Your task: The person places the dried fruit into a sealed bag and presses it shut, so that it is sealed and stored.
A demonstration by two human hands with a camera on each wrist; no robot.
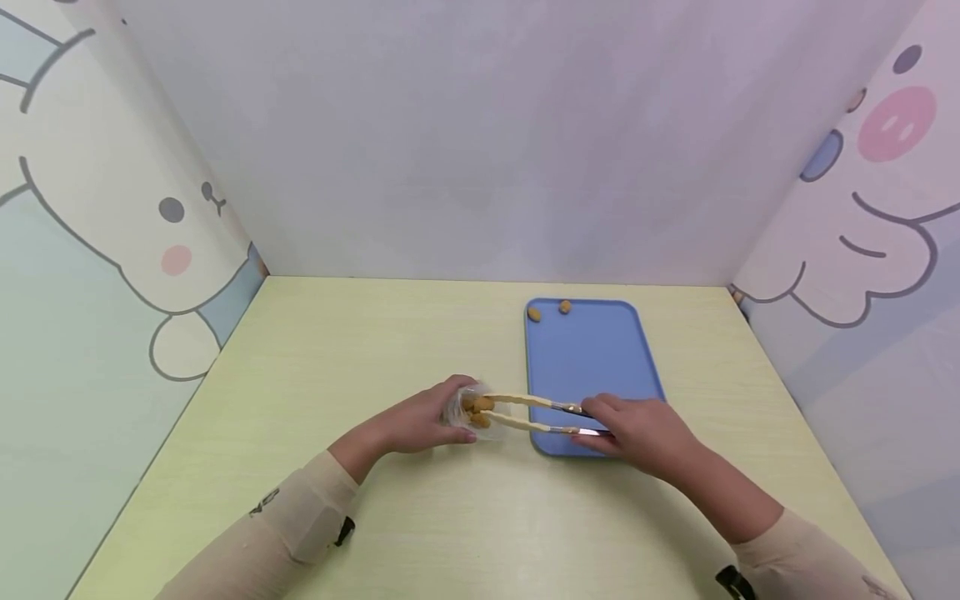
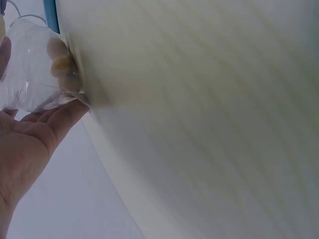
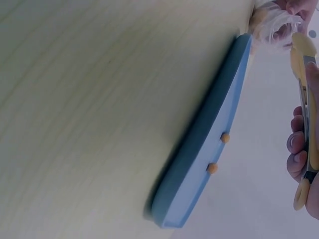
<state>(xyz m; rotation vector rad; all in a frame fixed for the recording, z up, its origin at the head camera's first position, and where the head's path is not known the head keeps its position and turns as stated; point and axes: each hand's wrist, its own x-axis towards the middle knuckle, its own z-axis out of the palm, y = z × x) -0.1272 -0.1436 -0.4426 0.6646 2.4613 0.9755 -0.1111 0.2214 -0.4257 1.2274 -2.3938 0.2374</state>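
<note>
Where tongs (image 1: 534, 402) cross the tray rim (image 1: 527, 358), their legs stand apart.

The left arm (image 1: 300, 508) reaches inward from the lower left of the head view, its beige sleeve ending just short of the wrist (image 1: 352, 454); the left hand (image 1: 423, 423) points to the right, thumb (image 1: 459, 436) on the near side and index finger (image 1: 456, 384) on the far side, bowed toward each other in a grip; in its wrist view the palm (image 2: 22, 147) shows, fingers (image 2: 66, 117) extended.

The right arm (image 1: 738, 496) slants in from the lower right, bare along much of the forearm above its own beige sleeve; the right hand (image 1: 645, 433) points left, the two hands facing each other, not touching; its fingers (image 3: 295, 142) are curled in a grip.
</note>
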